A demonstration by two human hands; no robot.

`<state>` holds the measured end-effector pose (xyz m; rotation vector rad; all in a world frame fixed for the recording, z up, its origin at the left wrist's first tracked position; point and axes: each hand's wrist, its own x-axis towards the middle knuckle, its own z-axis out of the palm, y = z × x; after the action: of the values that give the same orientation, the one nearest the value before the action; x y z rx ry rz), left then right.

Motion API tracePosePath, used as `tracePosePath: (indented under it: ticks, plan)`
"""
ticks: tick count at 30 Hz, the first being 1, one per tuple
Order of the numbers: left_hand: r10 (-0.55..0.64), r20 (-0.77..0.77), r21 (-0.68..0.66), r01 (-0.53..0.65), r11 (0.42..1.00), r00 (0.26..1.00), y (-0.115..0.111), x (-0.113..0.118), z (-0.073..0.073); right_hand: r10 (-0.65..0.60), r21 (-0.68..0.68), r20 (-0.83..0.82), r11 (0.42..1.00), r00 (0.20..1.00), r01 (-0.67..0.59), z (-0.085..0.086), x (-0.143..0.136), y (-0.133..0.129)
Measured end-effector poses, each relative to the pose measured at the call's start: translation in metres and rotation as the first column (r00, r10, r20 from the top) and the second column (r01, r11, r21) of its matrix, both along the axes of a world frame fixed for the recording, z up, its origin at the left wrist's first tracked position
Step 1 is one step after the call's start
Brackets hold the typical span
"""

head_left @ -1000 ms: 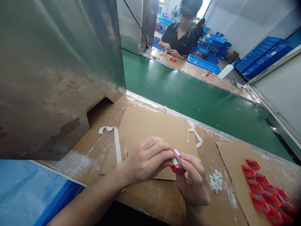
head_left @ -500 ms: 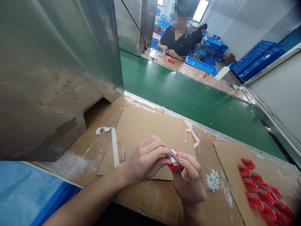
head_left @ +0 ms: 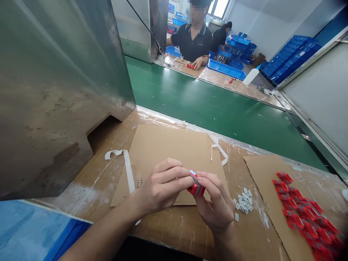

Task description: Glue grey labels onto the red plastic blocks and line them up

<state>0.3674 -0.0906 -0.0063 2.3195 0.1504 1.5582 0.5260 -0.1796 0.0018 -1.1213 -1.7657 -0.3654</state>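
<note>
Between my two hands, over the front of a cardboard sheet (head_left: 174, 145), is a small red plastic part (head_left: 200, 191) with a grey band and a pale blue-white patch on top. My left hand (head_left: 167, 185) grips it from the left, fingers laid against its side and top. From the right, my right hand (head_left: 216, 197) holds it between thumb and fingers. My fingers cover much of the part. Just right of my right hand lies a loose pile of small grey-white flat pieces (head_left: 244, 200).
Many similar red parts (head_left: 307, 210) sit on another cardboard sheet (head_left: 261, 166) at right. White tape strips (head_left: 129, 170) and a cotton swab (head_left: 211, 152) lie nearby. A metal housing (head_left: 59, 90) stands left. Beyond the green belt (head_left: 195, 94), a co-worker (head_left: 194, 41) sits.
The view has shifted slightly. My left fingers now lie flatter against the red part, and the white piece seen by them earlier is hidden. The co-worker's hands have moved apart.
</note>
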Motion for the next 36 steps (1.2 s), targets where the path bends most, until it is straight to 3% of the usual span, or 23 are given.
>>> tracePosePath:
  ticks: [18,26,32,36]
  plan:
    - [-0.055,-0.048,-0.089,0.051,0.995,0.997,-0.002,-0.001,0.001,0.110,-0.117,-0.096,0.986,0.989,-0.121,-0.005,0.003,-0.003]
    - [0.042,-0.082,-0.101,-0.050,0.994,0.996,-0.006,-0.002,0.002,0.102,-0.131,-0.166,0.983,0.981,-0.125,-0.006,0.001,-0.001]
    - [-0.092,0.014,-0.285,0.092,0.954,0.996,0.003,-0.003,-0.001,0.120,-0.188,-0.365,0.962,0.923,-0.199,-0.009,0.001,0.000]
    - [-0.170,-0.055,-0.342,0.141,0.929,0.984,0.005,-0.008,0.000,0.151,-0.217,-0.363,0.946,0.919,-0.241,-0.010,0.004,0.000]
